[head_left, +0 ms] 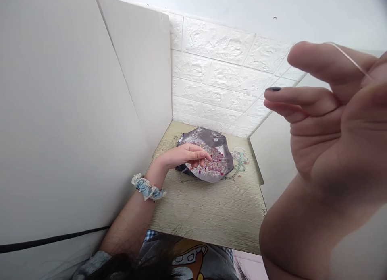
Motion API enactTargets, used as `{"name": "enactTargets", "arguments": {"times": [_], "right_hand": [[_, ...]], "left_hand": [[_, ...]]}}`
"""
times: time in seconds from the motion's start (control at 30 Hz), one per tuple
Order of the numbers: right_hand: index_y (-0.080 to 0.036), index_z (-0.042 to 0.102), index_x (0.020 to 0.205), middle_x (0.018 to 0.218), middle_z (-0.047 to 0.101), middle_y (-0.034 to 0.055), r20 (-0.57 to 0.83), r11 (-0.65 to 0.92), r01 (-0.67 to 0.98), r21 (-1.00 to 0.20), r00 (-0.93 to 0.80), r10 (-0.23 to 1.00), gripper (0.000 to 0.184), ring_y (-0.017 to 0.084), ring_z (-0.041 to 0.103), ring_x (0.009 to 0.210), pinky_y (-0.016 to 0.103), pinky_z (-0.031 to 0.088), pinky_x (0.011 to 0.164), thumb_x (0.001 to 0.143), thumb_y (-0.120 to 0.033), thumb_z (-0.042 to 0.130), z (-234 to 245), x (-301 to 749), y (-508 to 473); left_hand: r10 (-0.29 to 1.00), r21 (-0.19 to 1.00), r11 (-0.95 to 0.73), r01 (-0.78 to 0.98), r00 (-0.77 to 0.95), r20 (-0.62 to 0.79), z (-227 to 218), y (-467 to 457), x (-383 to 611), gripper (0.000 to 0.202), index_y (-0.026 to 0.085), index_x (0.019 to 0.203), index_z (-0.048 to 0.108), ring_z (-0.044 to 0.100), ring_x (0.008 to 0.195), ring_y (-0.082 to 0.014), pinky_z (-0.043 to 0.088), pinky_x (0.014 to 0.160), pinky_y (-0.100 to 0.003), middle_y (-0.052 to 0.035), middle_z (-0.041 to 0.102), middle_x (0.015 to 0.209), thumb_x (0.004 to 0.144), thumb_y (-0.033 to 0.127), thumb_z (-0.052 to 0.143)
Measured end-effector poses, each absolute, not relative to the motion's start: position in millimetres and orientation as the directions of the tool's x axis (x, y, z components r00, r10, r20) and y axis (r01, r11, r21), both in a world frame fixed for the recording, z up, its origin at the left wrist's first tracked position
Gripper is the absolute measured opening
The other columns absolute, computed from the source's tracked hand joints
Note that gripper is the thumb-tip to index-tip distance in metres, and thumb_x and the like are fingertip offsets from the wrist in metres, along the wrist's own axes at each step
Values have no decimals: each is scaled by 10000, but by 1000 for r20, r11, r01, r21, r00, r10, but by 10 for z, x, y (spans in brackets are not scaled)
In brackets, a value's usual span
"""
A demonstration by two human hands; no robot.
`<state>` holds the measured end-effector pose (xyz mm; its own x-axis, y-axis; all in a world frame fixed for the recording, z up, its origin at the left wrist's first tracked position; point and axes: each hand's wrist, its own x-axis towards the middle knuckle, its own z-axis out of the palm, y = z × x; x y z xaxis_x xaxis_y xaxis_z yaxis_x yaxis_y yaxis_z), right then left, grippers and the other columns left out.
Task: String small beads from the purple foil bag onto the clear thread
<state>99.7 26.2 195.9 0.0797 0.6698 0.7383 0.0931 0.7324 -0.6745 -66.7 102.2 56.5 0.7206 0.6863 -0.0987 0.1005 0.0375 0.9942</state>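
My left hand (192, 155) reaches over a pouch of small beads, with a blue and white scrunchie (148, 188) on the wrist. Its thumb lies against the index finger and the other fingers curl in; whether a bead is between the fingertips I cannot make out. Below it, the grey pouch (222, 145) lies spread out, full of loose pink, red and clear beads (216, 165). Close to the camera, my right hand (329, 123) is raised at the right. A thin pale thread (347, 58) passes over its index finger towards the thumb, where the hand grips it; its ends are hidden.
The pouch rests on a small wood-grain table (208, 209). Beside it lie strings of green and pink beads (240, 161). White panels (136, 70) stand at both sides, with a white brick-pattern wall (217, 58) behind. A dark cord (54, 239) runs at lower left.
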Motion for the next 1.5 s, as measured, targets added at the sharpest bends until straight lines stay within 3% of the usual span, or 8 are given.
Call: {"name": "enactTargets", "arguments": {"times": [0.1, 0.17, 0.8, 0.97, 1.1, 1.2, 1.33, 1.5], "right_hand": [[-401, 491, 850, 826, 483, -41, 899, 873, 215, -438, 115, 423, 218, 204, 561, 961, 244, 527, 644, 770, -569, 378, 1927, 793, 207], [-393, 490, 837, 830, 457, -35, 910, 877, 245, -413, 74, 408, 249, 199, 568, 925, 250, 517, 608, 763, -594, 362, 1933, 756, 202], [-319, 479, 793, 705, 409, 1, 845, 818, 212, -534, 162, 510, 248, 203, 549, 950, 267, 509, 592, 773, -550, 392, 1942, 707, 208], [-284, 467, 809, 694, 373, -2, 797, 772, 202, -602, 203, 569, 107, 188, 558, 941, 256, 526, 559, 830, -374, 413, 1956, 690, 220], [-224, 482, 750, 737, 383, 2, 783, 783, 27, -622, 68, 619, 151, 194, 534, 994, 292, 541, 626, 810, -102, 419, 1841, 819, 280], [-215, 489, 777, 728, 444, -3, 711, 720, -12, -694, -168, 682, 90, 194, 551, 956, 340, 529, 696, 809, -146, 442, 1717, 964, 331], [-217, 513, 743, 778, 538, -1, 535, 636, 197, -746, -390, 749, 53, 159, 534, 957, 288, 496, 713, 791, -220, 492, 1579, 1084, 395], [-205, 585, 666, 955, 538, 20, 385, 591, 494, -638, -459, 800, 81, 163, 507, 958, 277, 448, 724, 734, -237, 553, 1362, 1107, 547]], "left_hand": [[690, 994, 40, 106, 717, -104, 563, 1024, -666, 315, 158, 852, 639, 426, 540, -58, 343, 485, -178, -4, 531, 642, 742, 418, 500], [685, 994, 40, 98, 722, -99, 563, 1023, -668, 306, 159, 845, 644, 430, 543, -60, 343, 487, -179, -5, 534, 639, 742, 411, 504], [525, 971, 109, -214, 841, 126, 562, 989, -726, 259, 180, 891, 642, 559, 686, -102, 462, 652, -218, -26, 609, 755, 653, 283, 641], [555, 942, 95, -322, 803, 219, 541, 984, -725, 263, 141, 815, 661, 567, 774, -149, 450, 747, -278, -65, 622, 816, 697, 363, 584], [539, 915, 123, -383, 800, 263, 533, 982, -731, 342, 123, 807, 664, 567, 752, -159, 446, 743, -293, -76, 615, 800, 731, 423, 517], [582, 897, 157, -413, 772, 254, 538, 984, -726, 452, 120, 866, 649, 569, 805, -178, 434, 784, -311, -89, 617, 856, 745, 504, 443], [714, 864, 140, -483, 654, 250, 541, 1001, -700, 458, 173, 1005, 590, 549, 905, -177, 426, 802, -300, -82, 600, 977, 756, 517, 417], [744, 890, 108, -443, 630, 224, 530, 994, -655, 391, 164, 934, 600, 564, 873, -163, 427, 804, -303, -79, 609, 925, 735, 481, 490]]}}
